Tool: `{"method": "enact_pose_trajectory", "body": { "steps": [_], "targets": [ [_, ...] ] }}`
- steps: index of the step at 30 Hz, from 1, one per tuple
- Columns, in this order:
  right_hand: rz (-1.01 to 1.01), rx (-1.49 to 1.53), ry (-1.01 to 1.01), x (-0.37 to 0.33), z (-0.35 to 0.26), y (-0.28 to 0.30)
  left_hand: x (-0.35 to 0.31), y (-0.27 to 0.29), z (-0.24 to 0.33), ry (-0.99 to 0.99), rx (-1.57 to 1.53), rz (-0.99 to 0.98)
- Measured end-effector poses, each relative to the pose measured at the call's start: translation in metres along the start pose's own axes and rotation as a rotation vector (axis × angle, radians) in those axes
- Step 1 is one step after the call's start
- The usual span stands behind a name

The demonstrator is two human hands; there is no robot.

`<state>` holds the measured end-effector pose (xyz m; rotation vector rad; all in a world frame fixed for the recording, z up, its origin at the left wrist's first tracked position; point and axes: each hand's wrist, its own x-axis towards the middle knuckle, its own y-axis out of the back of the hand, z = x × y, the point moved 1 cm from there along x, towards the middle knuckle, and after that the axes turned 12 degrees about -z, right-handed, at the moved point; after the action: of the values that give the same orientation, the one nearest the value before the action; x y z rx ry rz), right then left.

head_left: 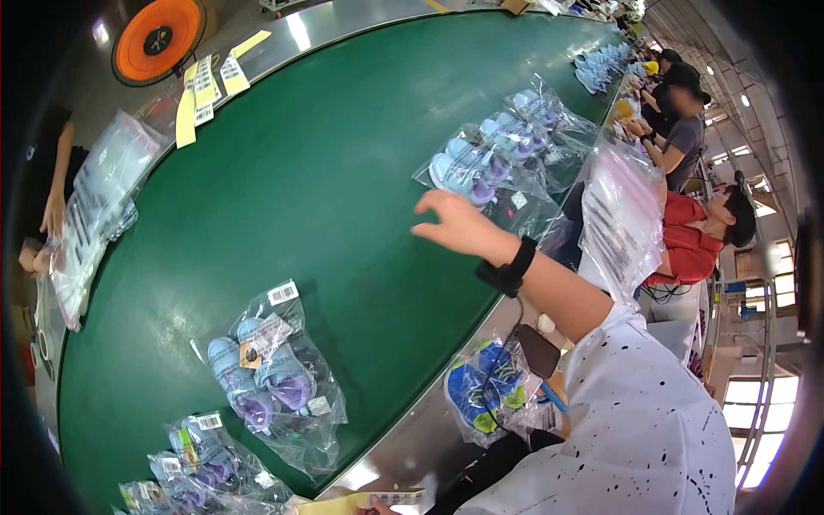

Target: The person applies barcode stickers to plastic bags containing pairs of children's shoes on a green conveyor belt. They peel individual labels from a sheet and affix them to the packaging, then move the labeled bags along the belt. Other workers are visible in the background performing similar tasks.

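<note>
Labelling step, seemingly; bagged shoes (pixel 452 171) lie on belt (pixel 300 184), just beside right hand (pixel 459 225) — fingers apart, nothing held; left hand (pixel 375 508) at yellow strip (pixel 335 505), mostly cut off — cannot tell grip; next move likely calls for light, precise pinch.

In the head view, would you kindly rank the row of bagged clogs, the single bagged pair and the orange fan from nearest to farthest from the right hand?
From the right hand:
1. Row of bagged clogs, just beyond it.
2. Single bagged pair, toward the lower left.
3. Orange fan, upper left, past the green surface.
</note>
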<state>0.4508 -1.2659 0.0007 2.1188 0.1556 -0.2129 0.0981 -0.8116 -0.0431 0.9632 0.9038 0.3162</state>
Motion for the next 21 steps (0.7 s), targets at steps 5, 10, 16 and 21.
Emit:
{"method": "enact_pose_trajectory", "body": {
  "steps": [5, 10, 16, 21],
  "targets": [
    [0.139, -0.385, -0.236, -0.027, 0.1, 0.003, 0.002, -0.019, -0.021, -0.086, 0.091, 0.098],
    [0.158, -0.253, -0.162, 0.0, 0.081, -0.021, 0.0, 0.013, 0.014, -0.001, -0.286, -0.056],
    [-0.272, 0.34, 0.281, -0.01, -0.097, -0.088, -0.012, 0.071, 0.103, -0.213, -0.828, -0.071],
    [-0.75, 0.55, 0.598, -0.11, -0.226, -0.096, -0.005, 0.12, 0.177, -0.307, -0.959, -0.213]
  ]
}}
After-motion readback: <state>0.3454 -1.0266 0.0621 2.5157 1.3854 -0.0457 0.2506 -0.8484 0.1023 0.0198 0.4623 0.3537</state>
